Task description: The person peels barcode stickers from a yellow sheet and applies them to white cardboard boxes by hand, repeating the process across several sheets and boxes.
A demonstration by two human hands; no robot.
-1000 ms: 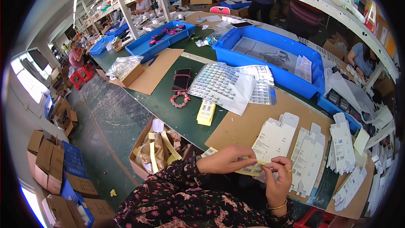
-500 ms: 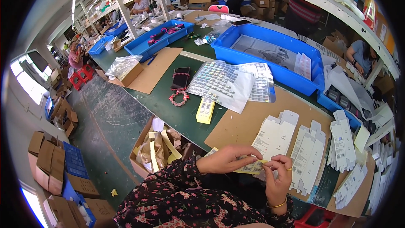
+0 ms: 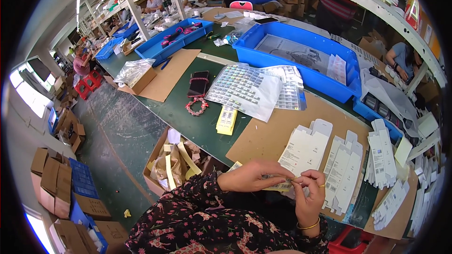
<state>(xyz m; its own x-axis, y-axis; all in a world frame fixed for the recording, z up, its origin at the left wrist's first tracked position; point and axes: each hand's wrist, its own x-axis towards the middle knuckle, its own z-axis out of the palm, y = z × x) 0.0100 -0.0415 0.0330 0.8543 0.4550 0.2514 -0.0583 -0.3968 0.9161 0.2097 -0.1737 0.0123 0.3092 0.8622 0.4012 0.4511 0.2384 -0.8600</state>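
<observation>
My left hand (image 3: 254, 176) and my right hand (image 3: 309, 196) meet low in the view, thumbs and fingertips pinched close together. Between them is a yellow-backed sheet of printed labels (image 3: 281, 187), partly covered by my fingers. Another bit of the yellow label paper (image 3: 236, 165) shows beyond my left wrist. Just past my hands, flat white box blanks (image 3: 306, 146) lie on a cardboard sheet (image 3: 261, 136), with a second group of blanks (image 3: 346, 169) to their right. A stack of yellow label strips (image 3: 227, 120) rests farther off on the green table.
Sheets of small stickers (image 3: 245, 89) lie before a large blue tray (image 3: 348, 91). A phone (image 3: 198, 84) and a beaded bracelet (image 3: 197, 107) are to their left. An open carton of paper scraps (image 3: 157, 178) stands beside the table. More box blanks (image 3: 382, 155) lie at right.
My fingertips have drawn closer over the label sheet, and less of it shows between them. The view has shifted slightly.
</observation>
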